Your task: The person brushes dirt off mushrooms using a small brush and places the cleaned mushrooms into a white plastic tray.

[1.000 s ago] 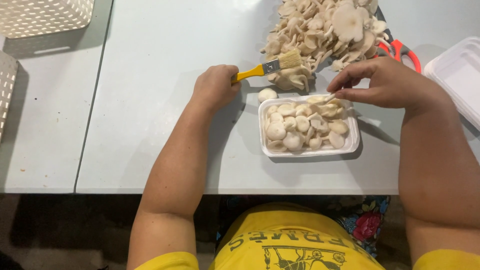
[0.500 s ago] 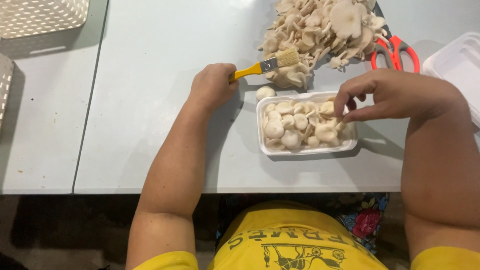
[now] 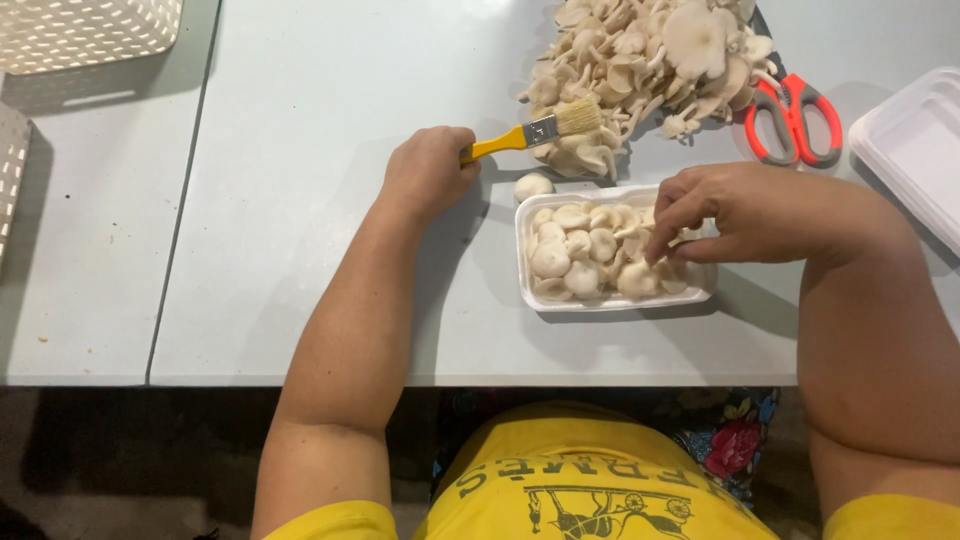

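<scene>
My left hand [image 3: 428,172] rests on the pale table and grips a paintbrush [image 3: 535,131] with a yellow handle, its bristles pointing toward a heap of oyster mushrooms [image 3: 650,60]. A white foam tray [image 3: 530,290] full of mushroom caps lies in front of me. My right hand [image 3: 745,212] hovers over the tray's right half, fingertips pinching down among the caps; whether it holds one is hidden. One loose mushroom [image 3: 533,185] lies just above the tray.
Red-and-grey scissors [image 3: 795,115] lie right of the heap. A stack of empty white foam trays [image 3: 915,145] sits at the right edge. Perforated cream baskets [image 3: 85,30] stand at the far left. The table edge [image 3: 300,380] runs near my body.
My right hand has moved down from the tray's far rim onto the mushrooms inside the tray. The left hand with the brush has stayed put.
</scene>
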